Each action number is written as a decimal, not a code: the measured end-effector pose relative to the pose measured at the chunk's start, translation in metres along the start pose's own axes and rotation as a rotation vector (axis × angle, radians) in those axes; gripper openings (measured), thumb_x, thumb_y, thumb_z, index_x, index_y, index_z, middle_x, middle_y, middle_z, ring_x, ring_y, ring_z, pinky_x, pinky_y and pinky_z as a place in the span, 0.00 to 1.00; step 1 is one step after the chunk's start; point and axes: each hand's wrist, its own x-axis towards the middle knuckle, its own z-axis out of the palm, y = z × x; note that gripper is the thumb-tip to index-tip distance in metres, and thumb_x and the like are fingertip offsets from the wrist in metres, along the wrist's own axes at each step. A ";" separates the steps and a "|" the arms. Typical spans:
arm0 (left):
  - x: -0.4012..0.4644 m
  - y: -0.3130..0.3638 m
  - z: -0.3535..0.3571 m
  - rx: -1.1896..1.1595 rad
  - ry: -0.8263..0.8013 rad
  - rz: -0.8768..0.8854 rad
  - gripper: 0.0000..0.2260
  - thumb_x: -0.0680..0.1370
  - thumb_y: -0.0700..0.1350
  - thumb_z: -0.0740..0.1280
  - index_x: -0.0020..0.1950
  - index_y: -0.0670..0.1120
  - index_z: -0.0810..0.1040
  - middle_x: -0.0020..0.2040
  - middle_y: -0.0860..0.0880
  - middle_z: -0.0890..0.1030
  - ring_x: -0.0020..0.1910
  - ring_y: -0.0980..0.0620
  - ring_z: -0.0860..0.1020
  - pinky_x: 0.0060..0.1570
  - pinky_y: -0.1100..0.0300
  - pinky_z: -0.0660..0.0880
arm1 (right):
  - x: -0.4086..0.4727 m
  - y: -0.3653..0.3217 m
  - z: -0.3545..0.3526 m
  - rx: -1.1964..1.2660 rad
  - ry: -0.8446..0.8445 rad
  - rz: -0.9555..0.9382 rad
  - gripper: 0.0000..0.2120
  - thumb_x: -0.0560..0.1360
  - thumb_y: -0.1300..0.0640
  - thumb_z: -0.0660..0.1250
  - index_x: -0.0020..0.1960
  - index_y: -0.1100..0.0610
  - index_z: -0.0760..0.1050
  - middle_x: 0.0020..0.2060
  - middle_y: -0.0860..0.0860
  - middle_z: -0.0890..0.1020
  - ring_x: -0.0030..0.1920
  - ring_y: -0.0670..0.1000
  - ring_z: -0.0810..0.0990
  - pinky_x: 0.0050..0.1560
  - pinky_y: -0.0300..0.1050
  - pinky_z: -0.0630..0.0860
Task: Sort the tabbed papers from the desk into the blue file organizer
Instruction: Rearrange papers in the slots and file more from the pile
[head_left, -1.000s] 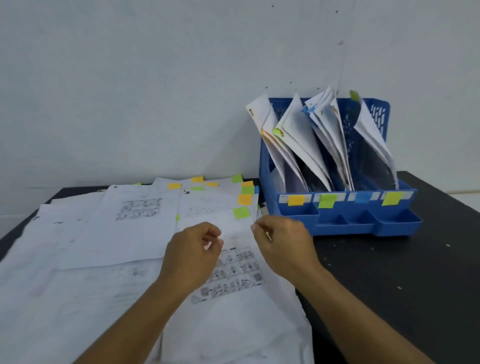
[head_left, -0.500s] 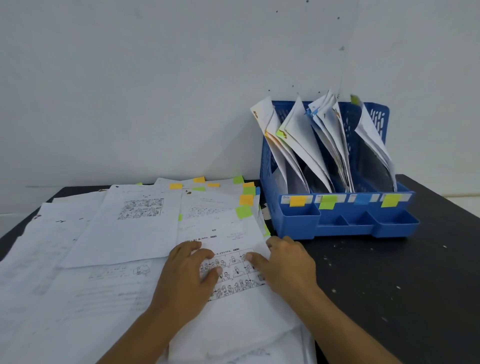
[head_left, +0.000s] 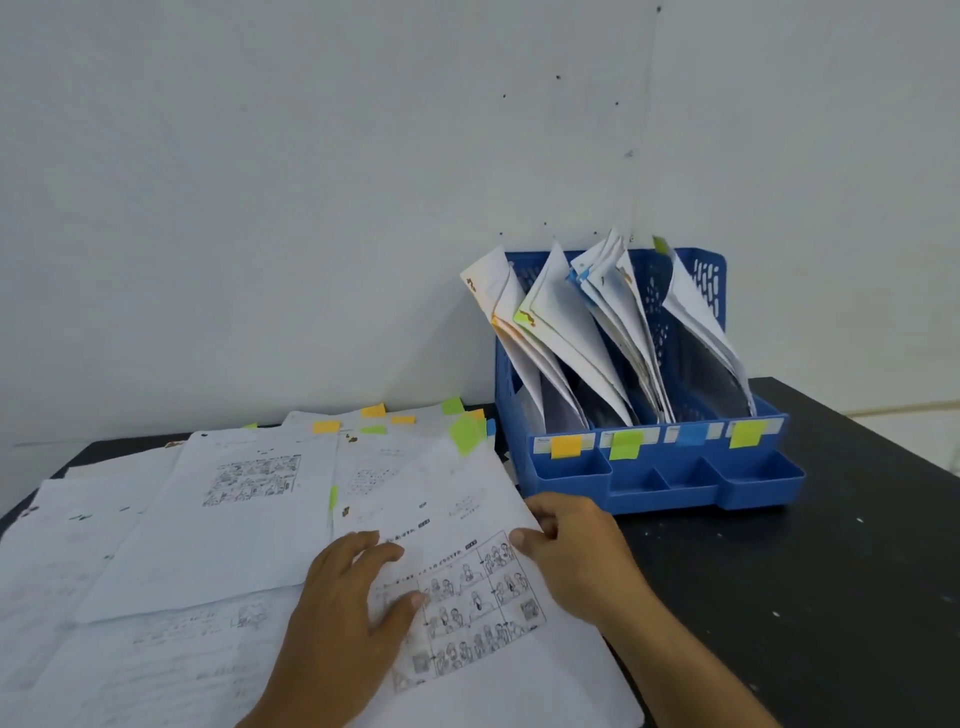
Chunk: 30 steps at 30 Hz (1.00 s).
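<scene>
A white sheet with comic panels and a green tab (head_left: 457, 525) lies on top of the paper pile, its right edge lifted. My right hand (head_left: 576, 545) pinches that right edge, thumb on top. My left hand (head_left: 358, 603) lies flat on the sheet's lower left part. The blue file organizer (head_left: 675, 467) stands to the right against the wall. Its slots hold leaning papers and its front carries orange, green, blue and yellow-green labels.
Several more tabbed papers (head_left: 249, 499) are spread over the left of the black desk (head_left: 831, 571). Orange and green tabs (head_left: 374, 418) stick out at the pile's far edge. A white wall rises right behind the desk.
Both hands drew back toward me and settled on the green-tabbed sheet. My right hand has taken its right edge and lifted it off the pile.
</scene>
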 end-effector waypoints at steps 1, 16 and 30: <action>0.002 0.003 -0.002 -0.018 0.016 -0.007 0.19 0.69 0.58 0.72 0.59 0.58 0.77 0.63 0.60 0.71 0.65 0.57 0.67 0.62 0.59 0.65 | -0.003 -0.001 -0.008 0.028 -0.007 -0.007 0.03 0.79 0.51 0.68 0.52 0.46 0.79 0.43 0.44 0.84 0.44 0.44 0.83 0.46 0.45 0.82; 0.086 0.098 -0.046 -0.475 0.354 0.068 0.21 0.76 0.56 0.64 0.67 0.52 0.71 0.61 0.61 0.75 0.60 0.64 0.73 0.57 0.63 0.70 | -0.036 -0.041 -0.151 0.702 0.411 -0.139 0.06 0.78 0.55 0.69 0.45 0.57 0.82 0.40 0.55 0.87 0.40 0.58 0.87 0.44 0.58 0.83; 0.203 0.184 -0.024 -0.268 0.077 0.049 0.20 0.78 0.48 0.67 0.69 0.50 0.71 0.64 0.51 0.76 0.54 0.54 0.74 0.51 0.65 0.66 | 0.000 -0.082 -0.208 0.582 1.044 -0.459 0.08 0.80 0.50 0.66 0.42 0.49 0.77 0.37 0.46 0.83 0.37 0.45 0.82 0.36 0.40 0.78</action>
